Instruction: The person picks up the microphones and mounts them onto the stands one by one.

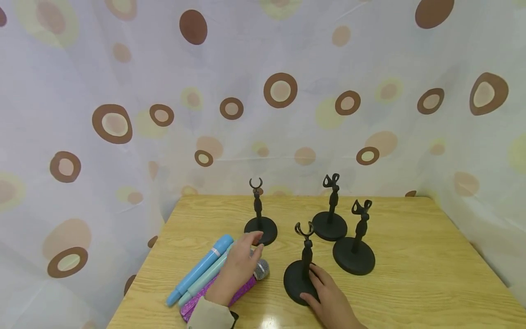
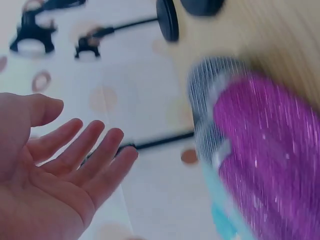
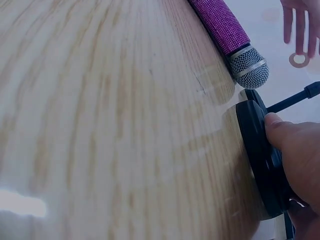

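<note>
My right hand grips the round base of the nearest black microphone stand, thumb on top of the base in the right wrist view. The stand is upright, with a C-shaped clip at its top. Above the microphones hovers my left hand, fingers spread and loosely bent, palm empty in the left wrist view. Below it lie glittery purple microphones with silver mesh heads; two show in the left wrist view. Alongside them are a pale teal microphone and a blue microphone, lying diagonally. The left forearm partly hides this group.
Another black stand stands at the back, beyond the left hand. Two more, a rear stand and a nearer stand, stand to the right. A spotted curtain surrounds the wooden table at the back and sides.
</note>
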A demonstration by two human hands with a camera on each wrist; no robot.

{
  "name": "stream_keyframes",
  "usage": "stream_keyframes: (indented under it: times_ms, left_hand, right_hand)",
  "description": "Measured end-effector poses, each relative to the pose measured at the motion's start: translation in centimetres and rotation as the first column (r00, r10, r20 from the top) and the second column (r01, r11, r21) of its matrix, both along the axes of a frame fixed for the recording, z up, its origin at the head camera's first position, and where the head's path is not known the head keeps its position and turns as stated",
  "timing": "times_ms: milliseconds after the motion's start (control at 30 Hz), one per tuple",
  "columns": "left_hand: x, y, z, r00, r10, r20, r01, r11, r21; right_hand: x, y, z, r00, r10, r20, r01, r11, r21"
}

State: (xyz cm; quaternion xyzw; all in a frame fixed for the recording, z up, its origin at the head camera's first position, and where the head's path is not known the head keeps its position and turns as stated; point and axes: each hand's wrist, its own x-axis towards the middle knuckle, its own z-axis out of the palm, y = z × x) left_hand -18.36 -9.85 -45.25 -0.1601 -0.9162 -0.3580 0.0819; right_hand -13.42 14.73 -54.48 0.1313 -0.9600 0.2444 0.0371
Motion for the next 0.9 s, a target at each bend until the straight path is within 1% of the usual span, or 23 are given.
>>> stream_keyframes:
  times_ms: [133, 267, 367, 500, 633, 700, 800, 900]
  left_hand:
    - [-0.7, -2.9, 0.1, 0.995, 0.1, -0.019, -0.101, 0.993, -0.053]
    - [-0.9, -5.5, 0.0, 0.984, 0.175, -0.016, -0.176, 0.98, -0.095]
    - [-1.0, -7.2, -0.3, 0.975, 0.22, 0.012, -0.217, 0.968, -0.125]
    - [-1.2, -9.1, -1.1, 0.959, 0.275, 0.065, -0.258, 0.947, -0.191]
    - [-1.3, -10.4, -2.2, 0.945, 0.306, 0.112, -0.266, 0.923, -0.276]
    - [-1.2, -10.8, -2.6, 0.935, 0.316, 0.158, -0.257, 0.915, -0.311]
    - [-1.1, -11.0, -3.0, 0.916, 0.326, 0.233, -0.238, 0.911, -0.337]
    - [-1.2, -11.2, -3.4, 0.908, 0.321, 0.27, -0.221, 0.913, -0.342]
  right_hand:
    - [0.0, 0.2, -0.3, 1.0, 0.009, -0.029, -0.009, 1.0, -0.002]
    - [0.0, 0.2, -0.3, 0.999, 0.016, -0.037, -0.017, 1.0, -0.013]
    - [0.0, 0.2, -0.2, 0.999, 0.02, -0.033, -0.021, 1.0, -0.014]
    - [0.1, 0.2, -0.2, 0.999, 0.021, -0.042, -0.022, 1.0, -0.011]
    - [0.1, 0.3, -0.2, 0.999, 0.019, -0.047, -0.019, 1.0, -0.004]
    - [0.1, 0.2, -0.2, 0.999, 0.02, -0.044, -0.02, 1.0, -0.002]
    - [0.2, 0.2, -0.1, 0.999, 0.02, -0.031, -0.021, 1.0, -0.009]
    - [0.3, 0.2, -0.1, 1.0, 0.017, -0.026, -0.017, 1.0, -0.018]
